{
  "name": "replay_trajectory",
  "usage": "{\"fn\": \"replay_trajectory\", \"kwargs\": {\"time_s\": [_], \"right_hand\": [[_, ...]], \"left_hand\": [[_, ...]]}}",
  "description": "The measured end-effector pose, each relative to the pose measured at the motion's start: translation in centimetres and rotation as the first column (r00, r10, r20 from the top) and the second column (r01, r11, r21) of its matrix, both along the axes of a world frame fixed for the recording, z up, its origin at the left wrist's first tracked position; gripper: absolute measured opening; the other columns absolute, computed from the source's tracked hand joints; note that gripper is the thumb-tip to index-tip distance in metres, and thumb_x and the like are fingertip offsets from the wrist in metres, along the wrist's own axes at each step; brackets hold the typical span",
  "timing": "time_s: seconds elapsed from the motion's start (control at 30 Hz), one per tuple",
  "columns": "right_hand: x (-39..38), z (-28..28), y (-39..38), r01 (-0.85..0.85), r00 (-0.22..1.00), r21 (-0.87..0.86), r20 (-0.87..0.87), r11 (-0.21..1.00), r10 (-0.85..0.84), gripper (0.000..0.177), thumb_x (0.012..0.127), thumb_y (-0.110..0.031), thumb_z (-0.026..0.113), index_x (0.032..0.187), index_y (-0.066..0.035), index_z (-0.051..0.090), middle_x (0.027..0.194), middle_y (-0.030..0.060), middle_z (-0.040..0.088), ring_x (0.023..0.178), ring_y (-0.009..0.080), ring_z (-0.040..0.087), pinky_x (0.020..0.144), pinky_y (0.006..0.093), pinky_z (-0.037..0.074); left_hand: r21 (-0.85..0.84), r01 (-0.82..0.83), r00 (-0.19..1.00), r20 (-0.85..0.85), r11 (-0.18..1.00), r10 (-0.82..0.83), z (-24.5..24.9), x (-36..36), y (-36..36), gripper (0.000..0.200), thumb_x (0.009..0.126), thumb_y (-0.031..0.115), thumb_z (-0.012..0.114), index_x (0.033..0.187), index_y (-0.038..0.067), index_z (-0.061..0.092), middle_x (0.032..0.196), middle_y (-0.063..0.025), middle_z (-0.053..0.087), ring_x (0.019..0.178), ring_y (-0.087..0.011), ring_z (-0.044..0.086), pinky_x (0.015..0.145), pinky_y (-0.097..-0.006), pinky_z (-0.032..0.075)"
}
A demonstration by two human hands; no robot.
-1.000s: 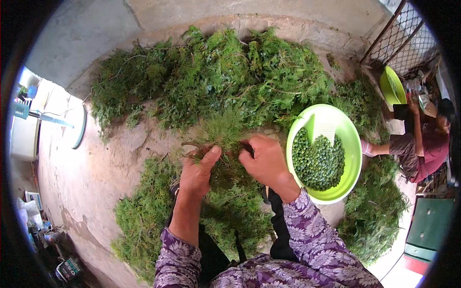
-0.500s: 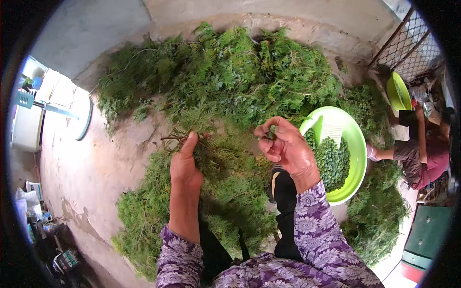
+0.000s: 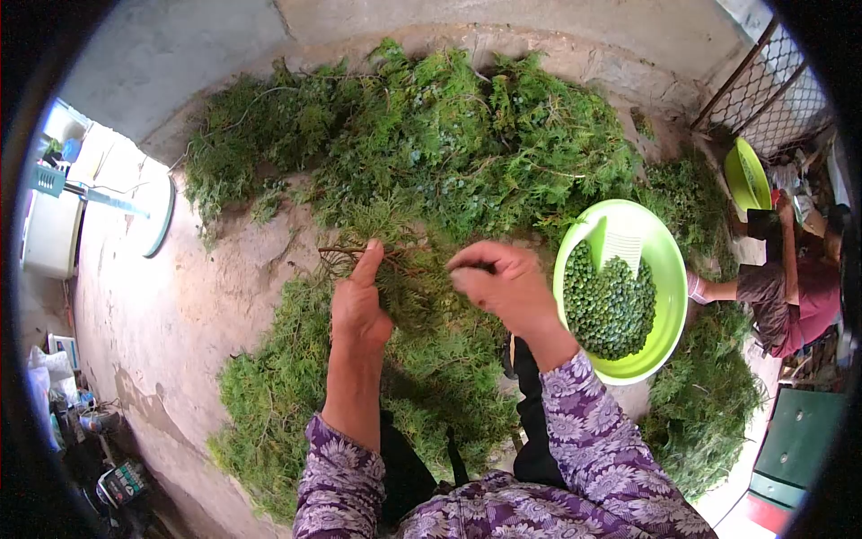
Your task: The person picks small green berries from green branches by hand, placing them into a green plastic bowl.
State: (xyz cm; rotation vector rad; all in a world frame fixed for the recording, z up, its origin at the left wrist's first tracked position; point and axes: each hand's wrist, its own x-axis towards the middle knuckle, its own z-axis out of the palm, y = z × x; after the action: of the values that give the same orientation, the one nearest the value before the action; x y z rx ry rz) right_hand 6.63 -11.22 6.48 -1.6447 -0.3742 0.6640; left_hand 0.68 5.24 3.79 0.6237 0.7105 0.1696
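A leafy evergreen sprig with a thin brown stem is held in my left hand, the thumb pressed along the stem. Just to the right of the sprig, my right hand is turned palm down with curled fingers. It is a little blurred, and whatever sits inside the fingers is hidden. Beside that hand stands a bright green basin. Small round green cones partly fill it, with a pale ribbed scoop-like piece among them.
Cut evergreen branches are heaped along the wall, and more foliage lies around my legs. At the right, another person sits near a second green basin. A fan-like stand is at the left.
My right hand has turned from palm up, with green cones at its fingers, to palm down and moved left toward the sprig. My left hand has shifted slightly right, still holding the sprig.
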Motion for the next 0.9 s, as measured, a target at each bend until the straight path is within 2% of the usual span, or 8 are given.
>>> {"fn": "replay_trajectory", "kwargs": {"time_s": [0.03, 0.17, 0.3, 0.37, 0.67, 0.8, 0.87, 0.9], "right_hand": [[-0.4, -1.2, 0.8, -0.007, 0.966, 0.043, 0.258, 0.999, -0.005, 0.017, 0.071, -0.009, 0.059, 0.087, -0.002, 0.059, 0.073, 0.0012, 0.055, 0.058, 0.0124, 0.051, 0.052, 0.0253, 0.042], [-1.9, -2.4, 1.7, 0.104, 0.778, -0.216, 0.625, 0.971, 0.056, 0.032, 0.06, -0.014, 0.064, 0.089, -0.003, 0.057, 0.072, 0.0122, 0.052, 0.064, 0.0255, 0.053, 0.058, 0.0324, 0.043], [-1.8, -2.2, 1.7, 0.123, 0.78, -0.288, 0.619, 0.95, 0.087, 0.028, 0.061, -0.015, 0.064, 0.086, -0.003, 0.057, 0.072, 0.0123, 0.051, 0.066, 0.0271, 0.053, 0.058, 0.035, 0.042], [-1.9, -2.5, 1.7, 0.137, 0.758, -0.361, 0.638, 0.923, 0.137, 0.026, 0.06, -0.015, 0.063, 0.082, -0.002, 0.055, 0.073, 0.0129, 0.051, 0.067, 0.0301, 0.052, 0.058, 0.037, 0.041], [-0.9, -3.0, 1.1, 0.11, 0.828, -0.365, 0.548, 0.925, 0.118, 0.022, 0.06, -0.013, 0.061, 0.076, 0.0, 0.054, 0.069, 0.0176, 0.05, 0.067, 0.0334, 0.051, 0.058, 0.0368, 0.041], [0.0, -3.1, 0.3, 0.039, 0.83, -0.352, 0.533, 0.935, 0.166, 0.018, 0.064, -0.01, 0.059, 0.077, 0.001, 0.054, 0.07, 0.0137, 0.054, 0.065, 0.0272, 0.053, 0.057, 0.0324, 0.041], [0.3, -2.9, 0.0, -0.08, 0.988, -0.246, 0.108, 0.966, 0.109, 0.017, 0.067, -0.008, 0.057, 0.08, 0.003, 0.055, 0.071, 0.0067, 0.056, 0.063, 0.0178, 0.054, 0.056, 0.0285, 0.042], [0.3, -2.5, -0.2, -0.078, 0.988, -0.246, 0.109, 0.966, 0.108, 0.017, 0.067, -0.008, 0.057, 0.08, 0.003, 0.055, 0.071, 0.0067, 0.056, 0.063, 0.0178, 0.054, 0.056, 0.0285, 0.042]], "left_hand": [[0.003, 0.016, 1.0, 0.015, 1.0, -0.016, -0.1, 0.0, -0.1, 0.025, 0.081, 0.019, 0.055, 0.1, 0.004, 0.054, 0.092, -0.0084, 0.059, 0.079, -0.0217, 0.059, 0.067, -0.0379, 0.05], [0.056, 0.025, 0.998, -0.06, 0.998, -0.022, 0.0, 0.1, -0.6, 0.035, 0.08, 0.021, 0.056, 0.111, 0.006, 0.049, 0.099, -0.0087, 0.057, 0.086, -0.024, 0.057, 0.07, -0.0396, 0.048], [0.062, 0.017, 0.995, -0.098, 0.998, -0.011, 0.7, 0.3, -1.0, 0.041, 0.08, 0.02, 0.056, 0.117, 0.005, 0.045, 0.103, -0.009, 0.056, 0.089, -0.0249, 0.056, 0.071, -0.0396, 0.047], [0.074, -0.037, 0.998, -0.051, 0.997, 0.041, 1.2, 0.2, -1.4, 0.031, 0.077, 0.018, 0.062, 0.1, 0.001, 0.051, 0.09, -0.0092, 0.057, 0.075, -0.0206, 0.057, 0.062, -0.0373, 0.049], [0.116, 0.12, 0.992, 0.008, 0.986, -0.122, 1.0, -0.5, -1.7, 0.031, 0.073, 0.014, 0.066, 0.097, 0.006, 0.049, 0.094, -0.0049, 0.053, 0.084, -0.0175, 0.052, 0.068, -0.0343, 0.045], [0.105, 0.293, 0.948, 0.094, 0.95, -0.302, 2.9, -1.2, -1.0, 0.056, 0.066, 0.007, 0.069, 0.114, 0.0, 0.041, 0.108, -0.0092, 0.05, 0.101, -0.0201, 0.048, 0.081, -0.0354, 0.042], [0.224, 0.359, 0.908, 0.141, 0.906, -0.395, 3.0, -1.5, -0.2, 0.064, 0.064, 0.007, 0.07, 0.118, -0.002, 0.037, 0.111, -0.0115, 0.049, 0.104, -0.0212, 0.046, 0.085, -0.0355, 0.039], [0.345, 0.411, 0.855, 0.174, 0.844, -0.488, 3.0, -1.8, 0.2, 0.072, 0.063, 0.008, 0.071, 0.122, -0.003, 0.033, 0.114, -0.0137, 0.047, 0.106, -0.0222, 0.045, 0.09, -0.0357, 0.036]]}}
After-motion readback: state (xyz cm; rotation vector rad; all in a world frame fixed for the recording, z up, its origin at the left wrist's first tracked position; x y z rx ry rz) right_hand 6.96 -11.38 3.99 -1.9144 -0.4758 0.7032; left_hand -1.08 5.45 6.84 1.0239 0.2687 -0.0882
